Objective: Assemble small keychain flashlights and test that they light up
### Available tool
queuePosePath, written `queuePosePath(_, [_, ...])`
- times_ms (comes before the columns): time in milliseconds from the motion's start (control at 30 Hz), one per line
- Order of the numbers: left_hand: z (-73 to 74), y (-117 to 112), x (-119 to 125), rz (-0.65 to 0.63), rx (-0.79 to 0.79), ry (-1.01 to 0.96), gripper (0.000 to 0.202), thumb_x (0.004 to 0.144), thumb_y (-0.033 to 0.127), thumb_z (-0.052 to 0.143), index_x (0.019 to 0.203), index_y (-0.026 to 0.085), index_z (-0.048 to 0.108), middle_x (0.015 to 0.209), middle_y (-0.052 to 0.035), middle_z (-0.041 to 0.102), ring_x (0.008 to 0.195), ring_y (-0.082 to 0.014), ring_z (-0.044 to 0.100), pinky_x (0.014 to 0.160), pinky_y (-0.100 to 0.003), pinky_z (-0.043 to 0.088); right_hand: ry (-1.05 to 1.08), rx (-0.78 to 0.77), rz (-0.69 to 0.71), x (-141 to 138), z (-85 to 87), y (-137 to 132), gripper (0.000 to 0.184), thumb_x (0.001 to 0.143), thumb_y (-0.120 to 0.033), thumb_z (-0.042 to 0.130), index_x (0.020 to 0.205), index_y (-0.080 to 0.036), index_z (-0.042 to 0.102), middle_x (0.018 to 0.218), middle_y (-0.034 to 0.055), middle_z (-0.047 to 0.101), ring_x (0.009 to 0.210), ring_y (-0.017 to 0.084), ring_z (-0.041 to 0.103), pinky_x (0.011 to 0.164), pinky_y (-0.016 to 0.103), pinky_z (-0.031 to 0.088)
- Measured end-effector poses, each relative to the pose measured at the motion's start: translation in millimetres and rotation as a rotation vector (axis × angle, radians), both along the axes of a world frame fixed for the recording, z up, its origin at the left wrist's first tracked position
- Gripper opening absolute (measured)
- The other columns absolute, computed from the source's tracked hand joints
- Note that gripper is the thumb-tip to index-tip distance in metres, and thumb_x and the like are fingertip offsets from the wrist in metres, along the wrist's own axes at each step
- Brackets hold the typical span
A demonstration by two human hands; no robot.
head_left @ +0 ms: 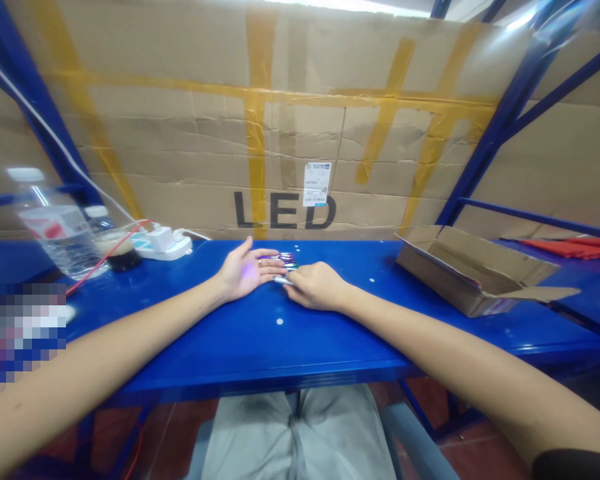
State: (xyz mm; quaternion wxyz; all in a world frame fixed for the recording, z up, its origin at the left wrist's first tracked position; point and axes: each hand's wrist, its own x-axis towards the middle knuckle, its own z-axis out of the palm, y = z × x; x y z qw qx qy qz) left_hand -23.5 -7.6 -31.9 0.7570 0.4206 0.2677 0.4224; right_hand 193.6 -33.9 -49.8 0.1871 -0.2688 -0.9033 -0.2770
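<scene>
My left hand [245,270] lies palm up above the blue table [280,353], its fingers stretched out towards the right. A purple spot of light shows on its palm. My right hand [316,285] is closed around a slim white pen [281,280], whose end points left at the fingers of my left hand. Just behind both hands lies a row of several shiny pens [286,256] in purple and green tones, partly hidden by the fingers.
An open cardboard box [445,277] stands at the right, with red flat pieces [570,247] behind it. On the left are a clear plastic bottle [55,227], a bottle with dark liquid [123,257] and a white power strip [165,247]. A large cardboard sheet [195,153] stands behind.
</scene>
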Motion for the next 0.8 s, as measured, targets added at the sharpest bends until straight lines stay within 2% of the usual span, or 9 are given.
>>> queuePosePath(300, [-1.2,2.2,-1.1,-0.010,0.003,-0.007,0.070,0.097,0.058,0.037,0.135,0.001,0.046,0.102,-0.0255,0.070,0.101,-0.0373,0.069,0.097,-0.053,0.048,0.028,0.003,0.026,1.3,-0.4,-0.1,0.037,0.100,-0.036,0.044,0.081,-0.013,0.066,0.067,0.0102,0.068,0.059,0.017,0.059,0.056,0.028,0.032])
queuePosePath(800, [-0.8,1.1,-0.7,-0.035,0.013,-0.001,0.069,0.097,0.062,0.032,0.128,0.003,0.052,0.097,-0.0222,0.071,0.091,-0.0332,0.070,0.094,-0.048,0.049,0.032,0.038,0.054,1.2,1.3,-2.3,0.037,0.100,-0.036,0.044,0.083,-0.012,0.067,0.067,0.0096,0.069,0.057,0.016,0.056,0.054,0.029,0.027])
